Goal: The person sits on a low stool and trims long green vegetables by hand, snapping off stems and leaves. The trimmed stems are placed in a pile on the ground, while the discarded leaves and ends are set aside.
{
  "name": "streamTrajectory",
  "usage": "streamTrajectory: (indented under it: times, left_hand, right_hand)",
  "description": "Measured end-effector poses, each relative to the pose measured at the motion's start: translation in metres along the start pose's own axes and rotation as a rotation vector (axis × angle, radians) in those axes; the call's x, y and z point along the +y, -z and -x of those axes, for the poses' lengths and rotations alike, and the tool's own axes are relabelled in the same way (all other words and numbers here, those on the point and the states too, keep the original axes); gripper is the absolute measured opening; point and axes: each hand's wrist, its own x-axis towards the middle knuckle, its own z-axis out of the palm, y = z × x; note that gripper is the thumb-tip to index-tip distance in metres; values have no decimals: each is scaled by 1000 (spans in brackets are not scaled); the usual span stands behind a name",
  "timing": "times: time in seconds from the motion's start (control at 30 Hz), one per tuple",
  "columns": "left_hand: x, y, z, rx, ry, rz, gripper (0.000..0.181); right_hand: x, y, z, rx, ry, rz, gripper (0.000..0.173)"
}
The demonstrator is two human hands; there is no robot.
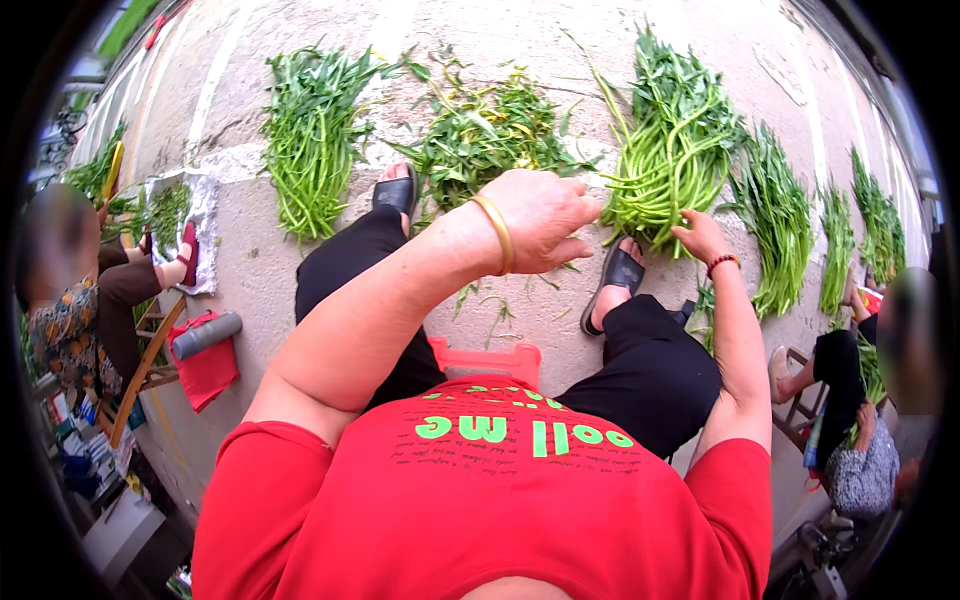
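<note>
My left hand, with a gold bangle at its wrist, reaches across to the right. Its thumb and fingers are apart, and I see nothing between them. A large pile of leafy green stalks, looking like water spinach, lies just beyond my right foot. My right hand, wearing a red bead bracelet, is at the near stem ends of this pile. Whether those fingers grip a stem is not clear. Between my feet lies a loose heap of leaves and trimmings, some yellowed. Another stalk bundle rests beyond my left foot.
More stalk bundles line the concrete ground on the right. Below me shows a red plastic stool. Seated people are at both sides. On the left are a grey bottle, a red bag and a pale sheet.
</note>
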Motion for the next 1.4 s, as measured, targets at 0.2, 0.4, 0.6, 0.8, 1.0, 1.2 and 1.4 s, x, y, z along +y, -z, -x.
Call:
streamTrajectory:
  times: [0.2, 0.4, 0.6, 0.8, 1.0, 1.2, 1.4]
  left_hand:
    - [-1, 70, 64, 385, 64, -72, 28]
    - [-92, 109, 178, 666, 469, 333, 23]
    - [-278, -59, 349, 858, 1382, 619, 19]
    - [-303, -184, 395, 944, 1601, 590, 17]
    - [-340, -165, 341, 729, 1449, -36, 24]
    - [-377, -165, 315, 531, 1500, -137, 58]
    - [-382, -158, 273, 347, 1724, -251, 45]
  right_hand:
    - [-121, 86, 61, -26, 221, -394, 40]
    - [-260, 148, 162, 43, 729, -230, 39]
    - [-302, 93, 172, -162, 910, -296, 36]
    - [-281, 55, 136, -264, 656, 7, 33]
    - [-309, 51, 122, -283, 677, -124, 32]
    - [-316, 54, 110, -340, 655, -129, 33]
    - [-316, 46, 102, -362, 621, -158, 36]
